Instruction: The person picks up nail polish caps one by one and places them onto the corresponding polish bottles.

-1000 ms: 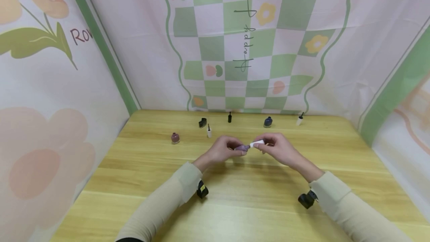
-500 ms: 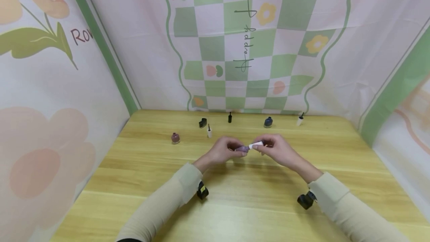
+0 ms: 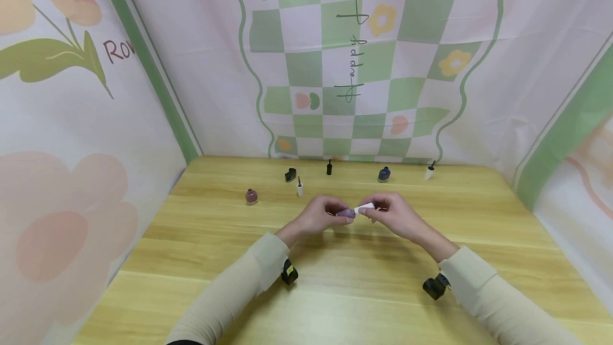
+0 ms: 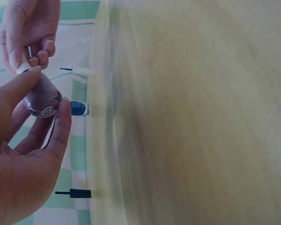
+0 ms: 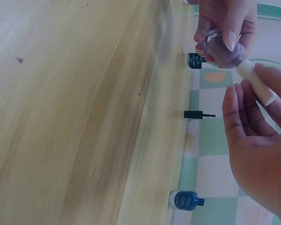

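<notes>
Above the pale wood-grain bench (image 3: 354,292), the left hand (image 3: 318,214) is holding a small, rounded purple glass bottle (image 3: 344,213) in a narrow grip, the bottle leaning well over with its neck pointing toward three o'clock. The right hand (image 3: 394,214), at three o'clock from the bottle, is pinching a slim white plastic cap (image 3: 366,207) between thumb and fingers, and the cap's end is meeting the bottle's neck; whether the two are fully seated together, one cannot tell. The step in hand seems to be working at this joint, and doing it well is probably depending on lining up cap and neck, the cap sloping slightly toward two o'clock. The left grip is best bracing the glass body firmly while the right is turning lightly, without pushing sideways. With the bottle leaning so far, its contents could be creeping toward the neck, so tipping it more upright would be safer. A small upright white cap with a dark brush (image 3: 300,189) at ten o'clock and a dark blue glass bottle (image 3: 384,174) between one and two are standing apart from the hands, leaving room for turning.
</notes>
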A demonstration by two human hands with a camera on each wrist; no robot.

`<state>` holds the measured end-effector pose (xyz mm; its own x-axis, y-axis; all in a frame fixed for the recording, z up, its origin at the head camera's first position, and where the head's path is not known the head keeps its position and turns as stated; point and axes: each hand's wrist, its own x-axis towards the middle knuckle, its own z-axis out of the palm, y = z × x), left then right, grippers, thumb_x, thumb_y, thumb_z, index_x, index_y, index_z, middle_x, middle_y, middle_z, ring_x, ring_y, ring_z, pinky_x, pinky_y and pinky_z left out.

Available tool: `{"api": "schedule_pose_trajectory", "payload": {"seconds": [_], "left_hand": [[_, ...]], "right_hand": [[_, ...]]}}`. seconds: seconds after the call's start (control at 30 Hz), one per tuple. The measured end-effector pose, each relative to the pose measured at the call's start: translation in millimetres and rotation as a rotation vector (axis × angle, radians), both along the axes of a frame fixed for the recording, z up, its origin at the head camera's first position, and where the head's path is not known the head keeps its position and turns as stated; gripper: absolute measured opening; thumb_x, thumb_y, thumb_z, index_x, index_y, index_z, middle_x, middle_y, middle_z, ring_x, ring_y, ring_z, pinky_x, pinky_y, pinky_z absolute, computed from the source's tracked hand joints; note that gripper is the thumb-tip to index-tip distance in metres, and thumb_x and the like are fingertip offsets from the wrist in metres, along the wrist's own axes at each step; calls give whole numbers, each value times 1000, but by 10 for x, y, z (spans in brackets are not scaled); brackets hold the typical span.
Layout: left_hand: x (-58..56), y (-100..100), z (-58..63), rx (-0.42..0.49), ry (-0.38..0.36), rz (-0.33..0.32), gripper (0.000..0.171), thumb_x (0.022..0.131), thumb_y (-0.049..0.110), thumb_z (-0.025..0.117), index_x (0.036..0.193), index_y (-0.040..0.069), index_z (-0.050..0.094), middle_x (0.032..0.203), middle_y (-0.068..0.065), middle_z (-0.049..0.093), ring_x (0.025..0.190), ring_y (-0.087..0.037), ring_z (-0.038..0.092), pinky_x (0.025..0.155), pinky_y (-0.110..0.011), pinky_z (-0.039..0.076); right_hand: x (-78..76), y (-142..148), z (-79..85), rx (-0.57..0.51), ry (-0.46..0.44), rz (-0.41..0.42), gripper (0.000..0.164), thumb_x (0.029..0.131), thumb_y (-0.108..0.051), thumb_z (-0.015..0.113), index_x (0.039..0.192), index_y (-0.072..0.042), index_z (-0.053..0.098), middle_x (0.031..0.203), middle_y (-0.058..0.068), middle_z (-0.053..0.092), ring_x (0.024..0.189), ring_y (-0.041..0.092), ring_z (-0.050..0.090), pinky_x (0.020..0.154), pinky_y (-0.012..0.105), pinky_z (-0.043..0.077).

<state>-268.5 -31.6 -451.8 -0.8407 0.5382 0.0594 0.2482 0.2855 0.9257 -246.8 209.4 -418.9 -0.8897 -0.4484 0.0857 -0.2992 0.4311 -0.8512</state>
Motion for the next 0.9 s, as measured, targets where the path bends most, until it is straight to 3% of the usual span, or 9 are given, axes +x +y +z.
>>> {"api": "schedule_pose_trajectory", "payload": {"seconds": [0.27,0.57,0.9], "left_hand": [[4,-16,-4,-11,16,-5,18,90,23,81,106,17,77,100,6,73,89,-12,67,78,-28,58],[6,-64,-6,2,19,-3,16,91,22,80,106,17,78,98,6,74,87,-14,67,77,-29,57],[19,-69,4,-4,28,2,15,91,22,80,105,18,78,98,7,74,86,-13,66,76,-29,57]], "right_hand": [[8,-25,5,11,9,-8,23,99,-23,70,115,-6,73,104,22,70,85,38,67,72,41,60],[11,28,44,17,-16,-23,37,99,-24,71,123,2,67,107,23,69,91,41,67,77,43,60],[8,66,87,31,-12,-36,28,98,-23,72,116,-2,72,102,22,70,88,38,67,74,39,60]]}}
